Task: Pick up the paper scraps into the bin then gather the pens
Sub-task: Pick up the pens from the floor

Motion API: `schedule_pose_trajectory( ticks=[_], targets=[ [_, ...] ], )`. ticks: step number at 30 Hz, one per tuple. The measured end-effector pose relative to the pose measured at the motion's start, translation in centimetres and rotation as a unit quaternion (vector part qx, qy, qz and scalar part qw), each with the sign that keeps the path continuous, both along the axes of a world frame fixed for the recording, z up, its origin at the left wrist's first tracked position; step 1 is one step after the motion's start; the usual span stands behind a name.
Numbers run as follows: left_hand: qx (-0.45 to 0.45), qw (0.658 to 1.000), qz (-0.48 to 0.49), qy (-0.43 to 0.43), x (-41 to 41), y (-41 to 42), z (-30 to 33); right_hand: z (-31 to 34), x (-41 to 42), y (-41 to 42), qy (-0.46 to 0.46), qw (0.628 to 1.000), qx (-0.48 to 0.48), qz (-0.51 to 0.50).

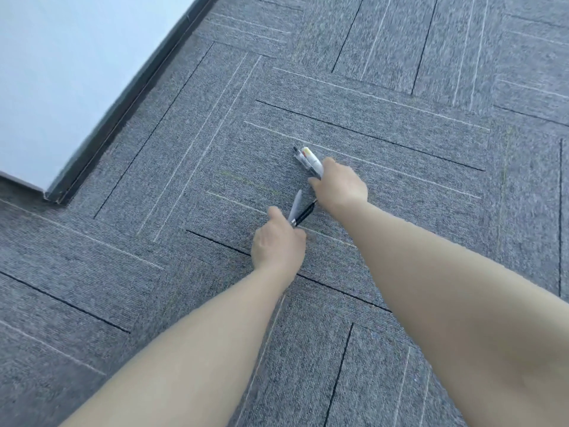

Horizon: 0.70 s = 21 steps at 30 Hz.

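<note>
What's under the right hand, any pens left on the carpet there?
The right hand grips a bunch of pens whose ends stick out beyond it. Their lower parts and the carpet directly beneath are covered, so loose pens there cannot be ruled out.

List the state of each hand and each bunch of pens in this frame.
Left hand: curled round two pens, low over the carpet.
Left pens: one grey, one black, held, tips pointing away from the person.
Right hand: curled round a bunch of pens.
Right pens: clear and white barrels, held, sticking out beyond the fingers.
Paper scraps, bin: not in view.
</note>
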<state>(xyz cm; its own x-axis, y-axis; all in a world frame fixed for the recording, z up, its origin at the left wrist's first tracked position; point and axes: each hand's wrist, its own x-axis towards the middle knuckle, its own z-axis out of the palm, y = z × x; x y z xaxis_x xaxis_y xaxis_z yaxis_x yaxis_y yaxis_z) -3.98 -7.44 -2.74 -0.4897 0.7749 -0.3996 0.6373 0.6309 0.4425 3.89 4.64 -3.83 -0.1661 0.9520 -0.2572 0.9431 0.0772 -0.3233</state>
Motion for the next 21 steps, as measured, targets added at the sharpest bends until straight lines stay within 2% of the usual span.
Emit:
schedule_pose_trajectory(
  ticks=[4, 6, 7, 9, 12, 14, 16, 18, 21],
  targets=[
    [0.028, 0.999, 0.037, -0.025, -0.8, 0.2, 0.3, 0.3, 0.6, 1.1, -0.038, 0.998, -0.049, 0.013],
    [0.051, 0.994, 0.068, -0.069, -1.0, 0.6, 0.2, 1.1, 1.4, 1.0, 0.012, 0.995, -0.103, -0.007],
    [0.064, 0.988, 0.088, -0.111, -0.9, 1.0, 0.3, 1.6, 2.1, 0.7, 0.072, 0.989, -0.127, -0.037],
    [0.1, 0.96, 0.129, -0.227, 0.2, 2.2, 1.2, 3.1, 4.0, -0.5, 0.236, 0.949, -0.17, -0.118],
    [0.129, 0.911, 0.141, -0.366, 4.1, 4.1, 5.1, 7.4, 7.2, -2.7, 0.432, 0.848, -0.215, -0.218],
    [0.155, 0.895, 0.11, -0.404, 7.3, 4.8, 8.8, 11.5, 9.2, -3.7, 0.527, 0.783, -0.208, -0.254],
    [0.173, 0.896, 0.073, -0.403, 10.3, 4.8, 13.4, 16.3, 11.3, -4.8, 0.597, 0.73, -0.176, -0.283],
    [0.18, 0.894, 0.042, -0.407, 12.8, 4.1, 18.8, 21.3, 13.3, -6.3, 0.62, 0.707, -0.136, -0.311],
    [0.174, 0.893, -0.039, -0.413, 17.1, 2.8, 28.2, 29.5, 16.6, -8.7, 0.615, 0.706, -0.072, -0.344]
  ],
)
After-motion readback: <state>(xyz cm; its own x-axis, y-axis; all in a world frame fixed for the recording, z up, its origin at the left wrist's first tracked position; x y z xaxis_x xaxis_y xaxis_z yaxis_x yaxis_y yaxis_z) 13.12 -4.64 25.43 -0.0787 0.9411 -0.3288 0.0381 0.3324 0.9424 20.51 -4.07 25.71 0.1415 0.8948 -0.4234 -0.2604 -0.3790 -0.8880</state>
